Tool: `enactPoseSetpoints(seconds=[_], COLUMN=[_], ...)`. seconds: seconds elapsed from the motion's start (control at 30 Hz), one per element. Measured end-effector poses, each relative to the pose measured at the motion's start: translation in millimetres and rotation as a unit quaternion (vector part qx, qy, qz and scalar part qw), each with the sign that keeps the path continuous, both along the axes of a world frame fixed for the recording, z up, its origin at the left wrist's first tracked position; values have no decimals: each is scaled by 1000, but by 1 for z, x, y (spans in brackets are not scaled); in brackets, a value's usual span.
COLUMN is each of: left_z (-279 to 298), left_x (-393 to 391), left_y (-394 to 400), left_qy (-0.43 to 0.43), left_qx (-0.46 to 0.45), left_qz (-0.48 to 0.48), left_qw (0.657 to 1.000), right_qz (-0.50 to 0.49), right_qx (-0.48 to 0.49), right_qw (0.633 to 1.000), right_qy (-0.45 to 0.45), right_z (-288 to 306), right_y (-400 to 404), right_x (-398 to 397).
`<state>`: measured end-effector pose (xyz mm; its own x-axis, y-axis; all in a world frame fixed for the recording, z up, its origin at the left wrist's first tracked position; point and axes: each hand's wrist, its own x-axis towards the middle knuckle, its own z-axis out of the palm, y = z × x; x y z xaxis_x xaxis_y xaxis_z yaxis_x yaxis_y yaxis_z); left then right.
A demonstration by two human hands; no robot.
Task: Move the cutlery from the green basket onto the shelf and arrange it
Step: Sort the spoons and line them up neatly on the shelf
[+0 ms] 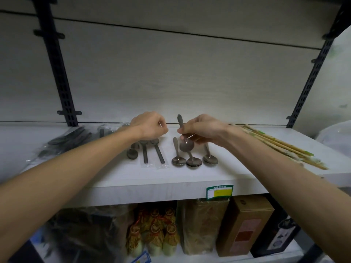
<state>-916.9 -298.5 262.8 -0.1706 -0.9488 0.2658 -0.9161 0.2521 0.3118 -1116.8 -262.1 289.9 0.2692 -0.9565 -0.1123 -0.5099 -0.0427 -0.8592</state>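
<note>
Arranging seems underway: right hand point(201, 130) pinches a spoon point(185, 141) above the spoon row point(193, 160) on the shelf point(171, 179), left hand point(150, 127) curls over wrapped cutlery point(152, 150) further left; next, lay it alongside.

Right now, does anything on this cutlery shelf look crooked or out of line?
Mostly tidy. The bamboo chopsticks at the right lie diagonally, unlike the straight spoon rows. One spoon is off the shelf, gripped by the right hand.

Grey metal spoons point(191, 160), white shelf point(133, 185), green-yellow label point(219, 191)
</note>
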Motion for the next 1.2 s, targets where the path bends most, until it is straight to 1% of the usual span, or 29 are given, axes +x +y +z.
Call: enactPoseSetpoints(seconds=[0.07, 0.2, 0.63, 0.7, 0.8, 1.0, 1.2], left_z=[-2, -6, -11, -11, -9, -7, -6], left_x=[6, 11, 15, 15, 17, 22, 24], left_y=[1, 1, 0, 1, 4, 7, 11], left_qy=[-5, -6, 12, 14, 12, 16, 17], left_qx=[0, 0, 15, 15, 9, 11, 13], left_qz=[5, 15, -17, -20, -19, -18, -10], left_qw=[1000, 1000, 1000, 1000, 1000, 1000, 1000], right_qz=[0, -6, -56, -62, -72, -65, -62], right_qx=[5, 20, 12, 1, -25, -20, -91], right_qw=[1000, 998, 993, 991, 986, 979, 955], right_qy=[6, 58, 108, 115, 150, 191, 275], right_z=[-4, -8, -14, -13, -12, -15, -19], right_y=[0, 2, -4, -4, -7, -9, -4], right_x=[5, 14, 26, 29, 32, 34, 33])
